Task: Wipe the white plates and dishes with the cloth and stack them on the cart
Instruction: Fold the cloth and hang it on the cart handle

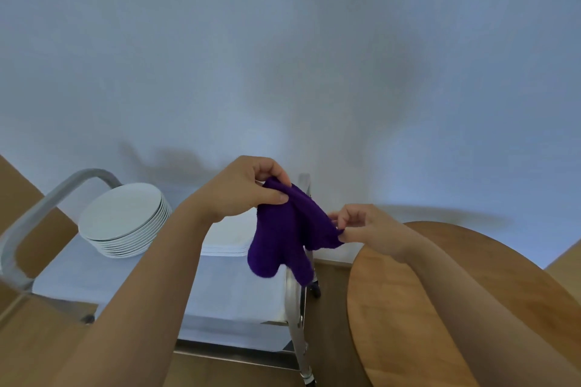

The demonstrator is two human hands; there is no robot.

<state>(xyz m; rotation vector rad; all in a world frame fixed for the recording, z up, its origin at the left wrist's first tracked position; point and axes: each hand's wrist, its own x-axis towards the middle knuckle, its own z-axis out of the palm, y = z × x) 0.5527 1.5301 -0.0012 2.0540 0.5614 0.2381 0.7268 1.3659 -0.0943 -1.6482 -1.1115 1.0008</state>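
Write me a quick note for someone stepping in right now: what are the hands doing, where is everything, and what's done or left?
Left hand: pinches the top edge of the purple cloth.
Right hand: pinches the cloth's other edge; the cloth hangs spread between them, above the cart.
Stack of white plates: on the cart's cloth-covered top, far left.
Flat white stack: behind the left forearm, partly hidden.
Round wooden table: at right, no dishes visible on it.
Done: plates stacked. Left: cannot tell whether any dishes remain.

No text, label, brand, number or sign can be read anywhere in this view.
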